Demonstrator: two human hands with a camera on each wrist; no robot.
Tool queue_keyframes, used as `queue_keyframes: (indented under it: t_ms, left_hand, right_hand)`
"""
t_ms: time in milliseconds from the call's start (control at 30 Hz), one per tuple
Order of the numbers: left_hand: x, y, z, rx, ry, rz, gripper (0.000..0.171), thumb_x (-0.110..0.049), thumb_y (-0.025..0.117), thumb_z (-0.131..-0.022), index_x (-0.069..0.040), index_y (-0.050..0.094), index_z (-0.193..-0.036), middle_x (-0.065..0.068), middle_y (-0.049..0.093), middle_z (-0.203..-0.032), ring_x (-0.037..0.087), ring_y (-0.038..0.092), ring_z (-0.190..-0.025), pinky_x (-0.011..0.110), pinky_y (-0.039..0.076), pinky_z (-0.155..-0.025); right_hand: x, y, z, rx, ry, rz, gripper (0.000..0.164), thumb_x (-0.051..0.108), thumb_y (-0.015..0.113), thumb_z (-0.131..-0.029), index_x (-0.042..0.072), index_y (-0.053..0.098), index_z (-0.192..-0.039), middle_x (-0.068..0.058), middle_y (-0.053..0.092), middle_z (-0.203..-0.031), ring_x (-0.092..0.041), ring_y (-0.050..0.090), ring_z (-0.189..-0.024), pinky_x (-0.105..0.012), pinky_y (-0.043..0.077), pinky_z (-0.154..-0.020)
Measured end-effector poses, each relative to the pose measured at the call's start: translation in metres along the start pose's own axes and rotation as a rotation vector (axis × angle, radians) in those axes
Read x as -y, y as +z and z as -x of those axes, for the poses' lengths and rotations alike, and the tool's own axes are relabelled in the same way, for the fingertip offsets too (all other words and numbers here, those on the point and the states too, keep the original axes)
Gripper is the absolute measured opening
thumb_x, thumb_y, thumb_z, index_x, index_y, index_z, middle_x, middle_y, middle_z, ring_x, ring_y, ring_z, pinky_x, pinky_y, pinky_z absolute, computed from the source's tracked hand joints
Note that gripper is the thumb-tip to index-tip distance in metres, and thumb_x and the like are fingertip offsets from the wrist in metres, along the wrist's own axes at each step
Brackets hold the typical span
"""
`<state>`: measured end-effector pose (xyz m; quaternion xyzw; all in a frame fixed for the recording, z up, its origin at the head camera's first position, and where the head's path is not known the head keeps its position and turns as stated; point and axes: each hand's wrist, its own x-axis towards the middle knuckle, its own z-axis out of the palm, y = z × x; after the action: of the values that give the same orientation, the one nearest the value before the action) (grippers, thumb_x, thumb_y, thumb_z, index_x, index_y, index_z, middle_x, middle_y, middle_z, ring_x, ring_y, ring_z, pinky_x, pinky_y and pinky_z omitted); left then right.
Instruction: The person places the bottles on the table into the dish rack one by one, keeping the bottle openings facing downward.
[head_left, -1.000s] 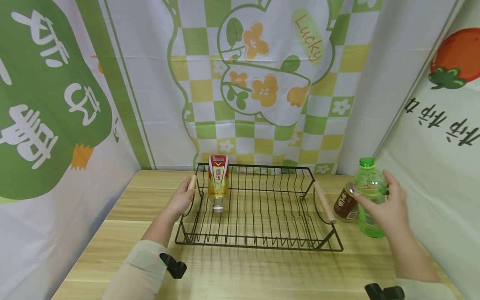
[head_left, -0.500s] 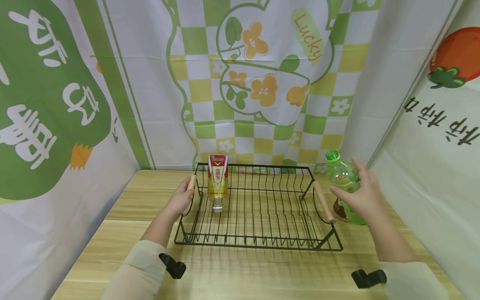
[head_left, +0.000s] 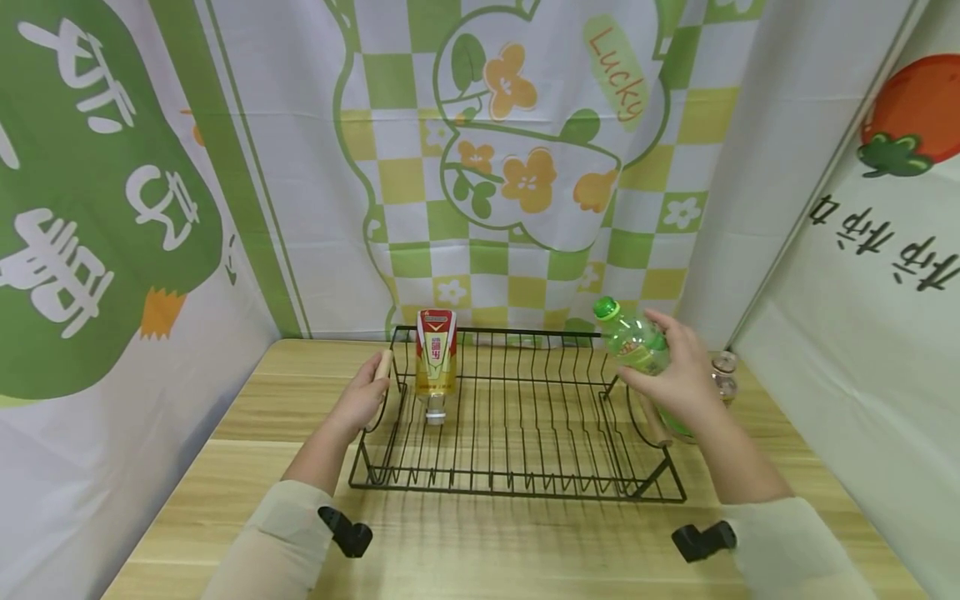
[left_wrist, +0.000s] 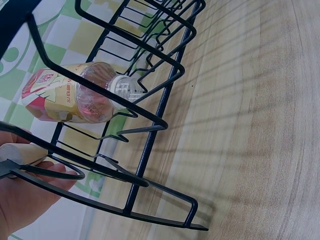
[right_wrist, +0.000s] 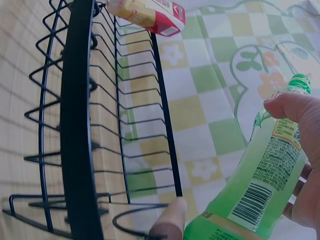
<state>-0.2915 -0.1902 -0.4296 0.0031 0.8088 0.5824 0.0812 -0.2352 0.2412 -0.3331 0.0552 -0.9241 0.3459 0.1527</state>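
My left hand [head_left: 360,402] grips the left wooden handle [head_left: 384,364] of a black wire dish rack [head_left: 525,332]. In the left wrist view, fingers curl round that handle. My right hand [head_left: 686,375] holds a green-tinted plastic drink bottle [head_left: 633,343] near the rack's right end, its green top tilted left. The right wrist view shows thumb and fingers round the bottle's labelled body [right_wrist: 270,170], above the right wooden handle [right_wrist: 170,220]. Inside the rack's left part, a red-and-yellow-labelled bottle [head_left: 435,354] leans with its neck pointing down toward the front.
Behind my right wrist stands another bottle with a clear top [head_left: 724,372], mostly hidden. The rack rests on a wood-grain table [head_left: 517,550]. A patterned green-and-white cloth [head_left: 510,208] hangs close behind it, with printed cloth walls on both sides.
My right hand has lifted the green bottle from beside the brown-labelled bottle and carried it left, tilting it, to the rack's right end. My left hand stays on the handle.
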Motion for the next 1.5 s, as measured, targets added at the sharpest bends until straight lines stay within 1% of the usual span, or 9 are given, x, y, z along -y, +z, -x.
queue_keyframes:
  t_ms: [200, 400, 567, 667, 867, 1000, 1167, 1267, 1500]
  left_hand:
    - [0.001, -0.001, -0.001, -0.015, 0.011, -0.021, 0.062, -0.015, 0.032, -0.104, -0.005, 0.001, -0.158, 0.022, 0.005, -0.164, 0.041, 0.014, -0.149, 0.056, 0.020, -0.120]
    - [0.000, -0.001, 0.001, -0.022, 0.015, -0.019, 0.063, -0.021, 0.034, -0.106, -0.003, 0.002, -0.157, 0.022, 0.006, -0.164, 0.041, 0.012, -0.150, 0.055, 0.014, -0.122]
    - [-0.001, -0.001, 0.002, -0.031, 0.042, -0.026, 0.065, -0.024, 0.035, -0.106, 0.000, 0.003, -0.157, 0.024, 0.009, -0.163, 0.040, 0.013, -0.150, 0.053, 0.013, -0.123]
    - [-0.006, -0.002, 0.003, -0.040, 0.061, -0.044, 0.067, -0.026, 0.036, -0.106, 0.000, 0.001, -0.157, 0.025, 0.008, -0.163, 0.040, 0.013, -0.150, 0.052, 0.014, -0.123]
    - [-0.021, -0.003, 0.006, -0.088, 0.082, -0.064, 0.074, -0.040, 0.044, -0.103, -0.009, 0.007, -0.159, 0.017, 0.009, -0.165, 0.037, 0.009, -0.152, 0.053, 0.013, -0.123]
    - [-0.032, 0.004, 0.010, -0.093, 0.103, -0.057, 0.074, -0.041, 0.047, -0.102, -0.013, 0.010, -0.159, 0.015, 0.011, -0.165, 0.039, 0.013, -0.151, 0.058, 0.016, -0.121]
    - [-0.044, 0.020, 0.011, -0.099, 0.143, -0.053, 0.067, -0.032, 0.050, -0.102, -0.014, 0.018, -0.158, 0.013, 0.014, -0.165, 0.042, 0.018, -0.149, 0.060, 0.024, -0.117]
    - [-0.051, 0.030, 0.011, -0.104, 0.166, -0.063, 0.064, -0.029, 0.053, -0.100, -0.013, 0.025, -0.156, 0.015, 0.019, -0.163, 0.041, 0.018, -0.149, 0.061, 0.023, -0.117]
    - [-0.065, 0.050, 0.015, -0.019, 0.204, -0.047, 0.065, -0.030, 0.057, -0.098, -0.014, 0.029, -0.154, 0.017, 0.022, -0.162, 0.041, 0.019, -0.149, 0.063, 0.022, -0.117]
  right_hand:
    - [0.010, 0.009, -0.004, 0.025, -0.039, 0.054, 0.090, 0.023, 0.078, -0.080, 0.016, 0.028, -0.154, -0.026, 0.039, -0.144, -0.046, 0.041, -0.123, -0.069, 0.044, -0.089]
    - [0.020, 0.020, -0.007, 0.054, -0.094, 0.101, 0.086, 0.023, 0.077, -0.079, 0.020, 0.033, -0.153, -0.024, 0.038, -0.145, -0.046, 0.038, -0.129, -0.071, 0.031, -0.102]
    - [0.026, 0.029, -0.009, 0.065, -0.136, 0.124, 0.087, 0.023, 0.077, -0.076, 0.022, 0.034, -0.152, -0.022, 0.041, -0.144, -0.044, 0.040, -0.127, -0.069, 0.028, -0.106]
    - [0.029, 0.033, -0.009, 0.071, -0.156, 0.131, 0.087, 0.022, 0.078, -0.075, 0.021, 0.035, -0.152, -0.022, 0.042, -0.143, -0.044, 0.042, -0.126, -0.068, 0.028, -0.108]
    - [0.033, 0.042, -0.010, 0.090, -0.175, 0.136, 0.087, 0.021, 0.079, -0.075, 0.021, 0.037, -0.151, -0.021, 0.045, -0.141, -0.044, 0.042, -0.128, -0.068, 0.026, -0.110]
    - [0.033, 0.049, -0.009, 0.117, -0.194, 0.145, 0.086, 0.021, 0.079, -0.074, 0.020, 0.038, -0.150, -0.018, 0.048, -0.137, -0.041, 0.045, -0.124, -0.067, 0.029, -0.109]
    - [0.032, 0.059, -0.008, 0.144, -0.211, 0.160, 0.087, 0.025, 0.080, -0.074, 0.023, 0.038, -0.150, -0.014, 0.050, -0.137, -0.038, 0.047, -0.123, -0.064, 0.035, -0.104]
    - [0.033, 0.065, -0.007, 0.164, -0.207, 0.158, 0.086, 0.026, 0.080, -0.075, 0.024, 0.038, -0.150, -0.013, 0.050, -0.138, -0.038, 0.046, -0.125, -0.063, 0.038, -0.102]
    - [0.037, 0.075, -0.005, 0.209, -0.219, 0.153, 0.087, 0.026, 0.081, -0.075, 0.024, 0.037, -0.151, -0.014, 0.049, -0.139, -0.038, 0.048, -0.123, -0.064, 0.040, -0.101]
